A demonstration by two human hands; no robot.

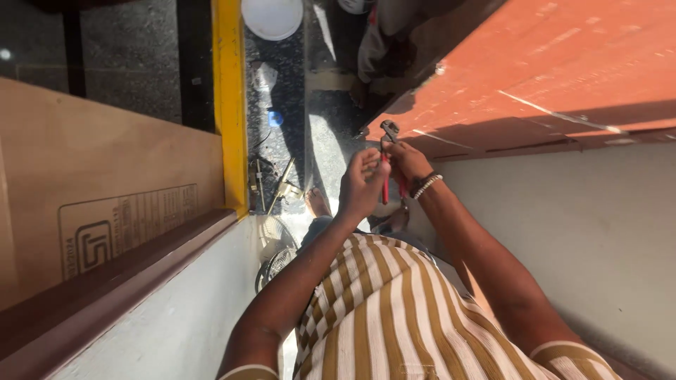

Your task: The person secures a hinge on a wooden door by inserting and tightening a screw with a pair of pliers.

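Note:
My right hand, with a bead bracelet at the wrist, grips a pair of pliers with red handles. Its dark jaws point up towards the edge of a reddish-orange panel. My left hand is curled right beside it, with the fingertips pressed against the pliers' handle just below the jaws. Whether something small sits between those fingers is hidden. Both hands are raised in front of my brown-and-white striped shirt.
A brown board with a printed stamp leans at the left beside a yellow strip. Far below on the dark floor lie a white round lid, a blue object, loose tools and a fan. Another person stands above. A white wall is at the right.

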